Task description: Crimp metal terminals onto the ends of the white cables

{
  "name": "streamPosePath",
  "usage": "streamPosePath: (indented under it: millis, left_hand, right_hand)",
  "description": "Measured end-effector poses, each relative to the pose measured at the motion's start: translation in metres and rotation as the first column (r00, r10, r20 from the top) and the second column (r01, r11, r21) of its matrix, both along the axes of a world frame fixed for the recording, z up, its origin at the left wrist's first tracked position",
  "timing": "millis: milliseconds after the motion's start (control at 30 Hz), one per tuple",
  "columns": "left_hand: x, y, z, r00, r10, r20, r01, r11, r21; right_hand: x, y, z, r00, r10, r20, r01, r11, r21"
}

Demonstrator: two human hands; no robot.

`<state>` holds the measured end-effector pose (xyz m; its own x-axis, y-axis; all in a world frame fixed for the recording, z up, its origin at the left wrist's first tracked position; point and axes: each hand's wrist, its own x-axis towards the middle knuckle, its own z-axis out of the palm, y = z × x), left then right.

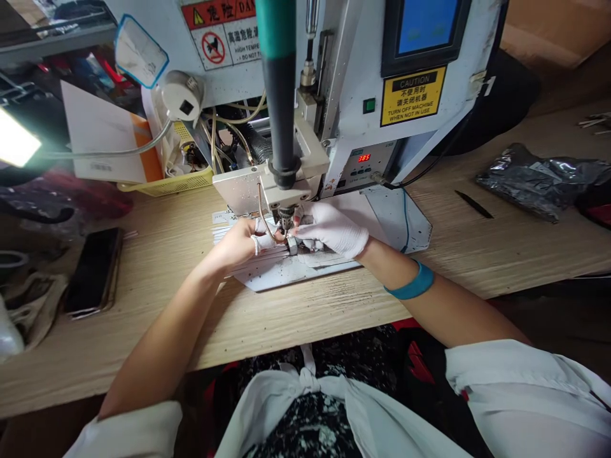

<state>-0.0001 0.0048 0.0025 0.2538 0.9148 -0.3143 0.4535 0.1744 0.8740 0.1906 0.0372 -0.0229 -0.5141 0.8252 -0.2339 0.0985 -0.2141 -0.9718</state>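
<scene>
Under the tip of a soldering machine [329,152], both hands meet at a small metal fixture [293,245]. My left hand [238,244], with white covers on some fingers, pinches from the left beside a thin bent tube [261,207]. From the right comes my right hand [337,230] in a white glove, its thumb and fingers drawn together at the same spot. What the fingertips hold is too small and partly hidden. Thin white wires or strips [221,234] lie beneath the left hand. A thick black and green iron handle [280,108] stands upright above the fingers.
The machine's white base plate [267,278] rests on the wooden table [191,343]. A phone [94,270] and a yellow basket [176,184] are at left, near a lit lamp [18,137]. At right are black tweezers [473,204] and a plastic bag [529,178].
</scene>
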Motion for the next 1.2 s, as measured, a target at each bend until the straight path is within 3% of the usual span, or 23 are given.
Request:
streamPosePath:
  millis: [233,433,533,600,700,800,867,933,1067,1200]
  left_hand:
    - [0.003,-0.003,0.005,1.0,0.005,-0.024,-0.002,0.993,0.117]
    - [0.002,-0.02,0.013,0.978,-0.057,-0.199,0.071,0.996,0.061]
    - [0.003,-0.033,0.014,0.948,-0.177,-0.266,0.184,0.983,0.002]
    - [0.003,-0.038,0.013,0.905,-0.212,-0.369,0.242,0.97,0.034]
    - [-0.003,-0.038,0.012,0.813,-0.072,-0.578,0.209,0.962,0.175]
    - [-0.011,-0.03,0.01,0.657,0.123,-0.744,0.12,0.957,0.264]
    - [-0.014,-0.023,0.006,0.578,0.181,-0.796,0.109,0.949,0.295]
    - [-0.014,-0.018,0.001,0.579,0.182,-0.795,0.145,0.936,0.319]
    - [-0.006,-0.013,-0.008,0.656,0.118,-0.745,0.23,0.91,0.346]
    - [-0.002,-0.012,-0.014,0.658,0.109,-0.745,0.205,0.926,0.317]
  right_hand:
    - [-0.003,-0.005,0.002,0.998,-0.057,0.019,0.054,0.989,0.136]
    - [0.018,0.002,0.01,0.993,0.101,0.063,-0.102,0.995,0.021]
    - [0.033,0.012,0.014,0.99,-0.014,0.143,-0.005,0.991,0.136]
    - [0.038,0.017,0.015,0.971,-0.087,0.225,0.036,0.975,0.221]
    - [0.039,0.02,0.012,0.922,-0.092,0.376,-0.06,0.926,0.373]
    - [0.033,0.021,0.005,0.866,-0.083,0.493,-0.203,0.843,0.498]
    - [0.028,0.022,-0.001,0.828,-0.097,0.553,-0.262,0.804,0.534]
    - [0.022,0.023,-0.006,0.783,-0.119,0.611,-0.31,0.776,0.549]
    - [0.015,0.024,-0.011,0.713,-0.129,0.689,-0.376,0.759,0.531]
    - [0.014,0.019,-0.005,0.782,-0.155,0.604,-0.265,0.794,0.547]
